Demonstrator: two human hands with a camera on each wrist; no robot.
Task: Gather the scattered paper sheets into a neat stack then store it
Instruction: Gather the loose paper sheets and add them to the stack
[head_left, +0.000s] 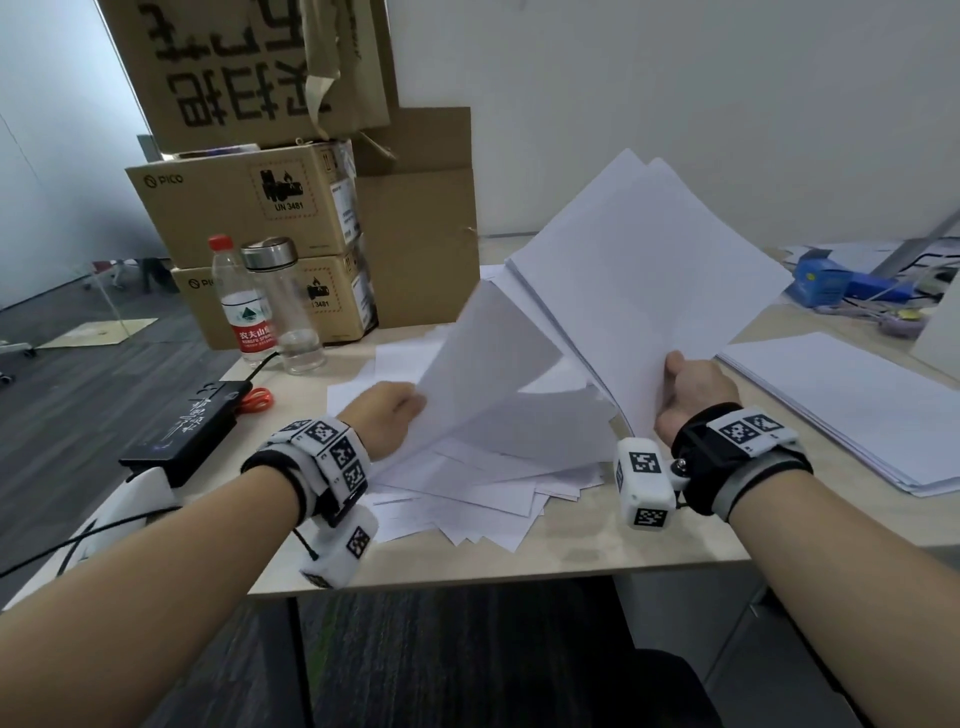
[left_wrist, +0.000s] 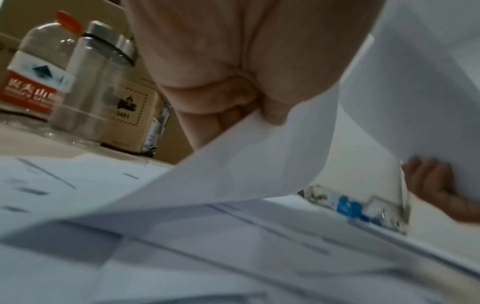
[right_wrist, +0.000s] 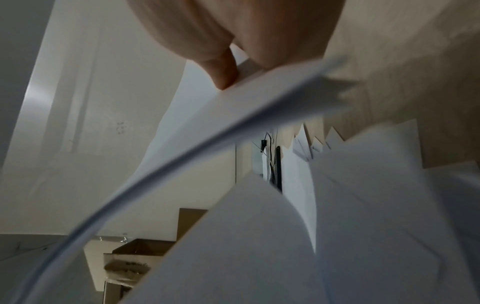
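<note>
A light wood-grain table (head_left: 561, 551) is seen spanning the head view, and stacked cardboard boxes (head_left: 249, 208) are set at its far left against a white wall. The largest of the task's things, a held bundle of white sheets (head_left: 639, 270), is raised over the table's middle, tilted up on its near lower edge, with its long axis running from the near right up toward the far wall and its top corners pointed up and away. It is clamped at the lower right corner by the right hand (head_left: 691, 395), thumb on the near face and fingers curled behind; in the right wrist view a fingertip (right_wrist: 223, 80) is seen pressed on the bundle's edge. A second neat stack (head_left: 852, 410) is laid flat at the right of the table, well apart from the hands, its long axis running from near right to far left. Scattered sheets (head_left: 483, 483) are spread flat and overlapping at mixed angles near the front edge, between the two wrists. Above them a single sheet (head_left: 483, 364) is lifted and bowed, its long axis slanted up and to the right toward the bundle, and is pinched at its lower left edge by the left hand (head_left: 384, 415), whose fingers are closed on the paper. A clear tumbler (head_left: 285, 306) and a red-capped water bottle (head_left: 241, 301) are stood upright, just beside each other, before the boxes. A black device (head_left: 192, 426) is laid at the left edge, and a blue box (head_left: 826, 280) is set at the far right
</note>
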